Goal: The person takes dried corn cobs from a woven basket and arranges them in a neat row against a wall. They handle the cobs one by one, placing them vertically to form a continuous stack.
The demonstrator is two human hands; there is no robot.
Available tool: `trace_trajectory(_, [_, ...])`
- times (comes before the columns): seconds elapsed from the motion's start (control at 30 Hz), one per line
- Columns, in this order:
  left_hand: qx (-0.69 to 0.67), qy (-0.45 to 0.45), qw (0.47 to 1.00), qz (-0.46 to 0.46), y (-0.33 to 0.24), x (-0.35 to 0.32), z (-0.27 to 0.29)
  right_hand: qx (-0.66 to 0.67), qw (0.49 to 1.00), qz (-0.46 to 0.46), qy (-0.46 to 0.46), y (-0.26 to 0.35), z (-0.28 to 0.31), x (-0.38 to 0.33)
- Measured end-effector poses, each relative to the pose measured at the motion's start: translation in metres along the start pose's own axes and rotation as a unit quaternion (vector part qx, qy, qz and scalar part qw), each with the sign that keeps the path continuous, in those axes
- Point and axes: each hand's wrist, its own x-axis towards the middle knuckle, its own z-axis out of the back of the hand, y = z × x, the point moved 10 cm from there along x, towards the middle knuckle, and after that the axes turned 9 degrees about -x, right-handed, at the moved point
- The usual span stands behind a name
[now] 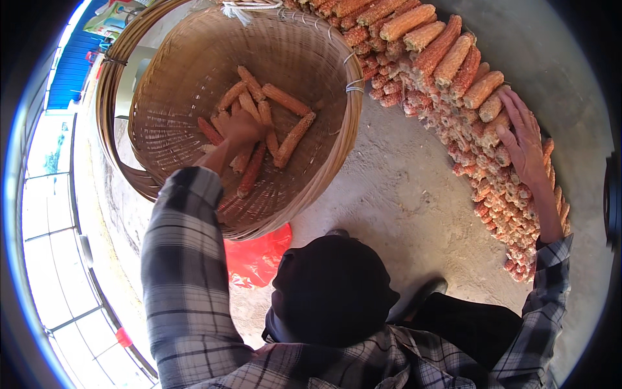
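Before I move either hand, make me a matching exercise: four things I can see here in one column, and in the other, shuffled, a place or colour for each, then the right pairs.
Things
1. Left hand
2. Plastic sheeting or bag
3. Right hand
4. Cap

Places and colours
A. On the stacked corn cobs
B. Black
C. Inside the woven basket, among loose cobs
D. Bright red

Right pairs: 1-C, 2-D, 3-A, 4-B
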Motion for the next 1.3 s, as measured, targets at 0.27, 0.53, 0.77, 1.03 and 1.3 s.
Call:
trace_trajectory(0.27, [-0.122, 0.104, 0.984, 0.077, 0.02, 0.016, -0.046, 0.012, 1.0, 0.012, -0.014, 0.005, 0.0, 0.003])
trace_trajectory(0.53, [-0.121, 0.09, 0.984, 0.092, 0.041, 0.03, -0.089, 0.013, 1.0, 0.016, -0.022, 0.002, -0.002, 0.005])
trace_trajectory(0.77, [-0.352, 0.125, 0.926, 0.057, -0.032, -0.043, -0.021, 0.008, 0.998, 0.043, -0.055, 0.003, 0.007, -0.004])
trace_trajectory(1.03, [-0.648, 0.233, 0.722, -0.069, -0.06, -0.099, 0.09, 0.014, 0.998, 0.039, -0.05, 0.008, 0.014, -0.006])
trace_trajectory(1.3, [-0.766, 0.35, 0.464, -0.275, -0.243, -0.214, 0.17, 0.34, 0.928, -0.035, -0.151, -0.009, 0.082, 0.001])
